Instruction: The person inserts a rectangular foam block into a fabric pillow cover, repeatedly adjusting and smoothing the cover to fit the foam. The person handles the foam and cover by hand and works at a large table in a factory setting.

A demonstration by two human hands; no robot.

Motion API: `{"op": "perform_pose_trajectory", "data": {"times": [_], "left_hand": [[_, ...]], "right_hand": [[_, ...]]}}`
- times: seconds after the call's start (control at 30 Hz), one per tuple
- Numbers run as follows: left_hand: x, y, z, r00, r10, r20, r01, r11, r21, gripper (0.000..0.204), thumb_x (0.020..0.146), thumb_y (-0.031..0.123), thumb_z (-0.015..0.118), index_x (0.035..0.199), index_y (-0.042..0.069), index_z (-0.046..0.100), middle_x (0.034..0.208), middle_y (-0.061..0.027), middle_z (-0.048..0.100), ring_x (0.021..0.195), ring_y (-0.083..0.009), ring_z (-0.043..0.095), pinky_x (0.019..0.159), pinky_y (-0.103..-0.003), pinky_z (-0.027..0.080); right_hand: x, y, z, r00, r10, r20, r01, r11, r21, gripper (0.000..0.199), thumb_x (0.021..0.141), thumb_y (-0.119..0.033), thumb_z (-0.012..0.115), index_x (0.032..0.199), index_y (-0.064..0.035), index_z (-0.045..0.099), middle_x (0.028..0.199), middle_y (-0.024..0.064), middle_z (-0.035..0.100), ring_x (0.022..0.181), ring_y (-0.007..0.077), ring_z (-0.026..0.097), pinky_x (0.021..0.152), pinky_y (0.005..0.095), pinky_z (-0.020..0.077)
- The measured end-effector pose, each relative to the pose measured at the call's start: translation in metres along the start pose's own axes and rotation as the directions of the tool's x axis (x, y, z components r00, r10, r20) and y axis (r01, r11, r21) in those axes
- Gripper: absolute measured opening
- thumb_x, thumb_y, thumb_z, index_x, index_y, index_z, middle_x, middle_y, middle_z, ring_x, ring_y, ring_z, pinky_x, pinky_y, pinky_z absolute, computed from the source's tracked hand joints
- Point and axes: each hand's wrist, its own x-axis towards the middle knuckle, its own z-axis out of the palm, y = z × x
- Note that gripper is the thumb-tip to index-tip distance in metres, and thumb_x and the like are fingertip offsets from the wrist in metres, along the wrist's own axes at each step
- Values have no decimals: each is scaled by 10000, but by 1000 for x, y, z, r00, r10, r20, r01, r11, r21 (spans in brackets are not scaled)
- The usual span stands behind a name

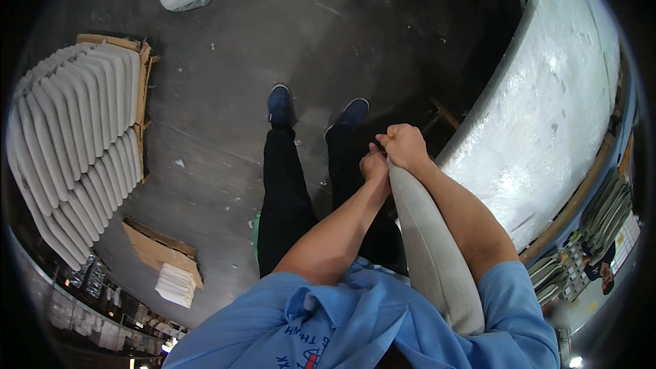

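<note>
Our light-blue shirt (369,314) lies nearest, with a pale grey cushion (434,246) resting against it and running out between our forearms (471,219). Our left hand (374,167) and right hand (406,146) are both curled tight at its narrow far end, each grip apparently closed on that tip. Woven fabric (447,266) already encloses the part we can see; whether the tip is finished or still needs work we cannot tell, since our hands hide it. At left, similar-looking grey pads (82,123) stand in rows beside cardboard (145,89).
</note>
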Motion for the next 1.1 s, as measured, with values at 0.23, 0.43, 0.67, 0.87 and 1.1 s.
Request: {"op": "perform_pose_trajectory", "data": {"times": [0.23, 0.43, 0.67, 0.87, 1.1], "left_hand": [[23, -7, 7, 995, 19, -98, 29, 888, 458, 643, 1083, 480, 629, 1169, -149, 735, 1219, -305, 761, 1193, -418, 735, 1030, -499, 567], [11, 0, 11, 999, -43, -23, 48, 943, 330, 605, 1105, 464, 615, 1187, -125, 726, 1213, -249, 773, 1148, -383, 755, 950, -491, 591], [53, -16, 23, 986, 166, 32, -141, 705, 695, 515, 1099, 394, 640, 1165, -103, 761, 1204, -258, 781, 1096, -356, 772, 911, -479, 590], [41, -6, 21, 997, 82, 5, -68, 789, 611, 600, 1082, 475, 655, 1261, -91, 743, 1221, -212, 779, 1069, -350, 766, 947, -445, 594], [46, -4, 36, 958, 121, 262, -205, 925, 321, 591, 1057, 446, 702, 1336, -74, 696, 1236, -187, 757, 1090, -313, 747, 990, -422, 590]], "right_hand": [[8, 24, 8, 993, 102, -54, -106, 990, -90, 356, 910, -318, 787, 742, -16, 701, 794, 242, 712, 814, 444, 720, 775, 532, 560], [11, 28, 5, 995, 97, -27, -98, 994, -42, 344, 902, -306, 793, 752, -10, 704, 779, 239, 704, 790, 432, 719, 730, 518, 551], [11, 29, 1, 994, 42, -102, -50, 996, -77, 258, 901, -270, 772, 801, -33, 753, 826, 242, 727, 842, 451, 736, 791, 526, 583], [7, 25, -12, 993, -8, -116, -1, 997, -76, 250, 947, -276, 722, 863, -45, 770, 896, 225, 761, 913, 457, 744, 878, 538, 593], [3, 31, -16, 994, 19, -105, -22, 999, -33, 248, 939, -281, 716, 894, -57, 811, 929, 215, 780, 922, 425, 764, 883, 524, 612]]}}
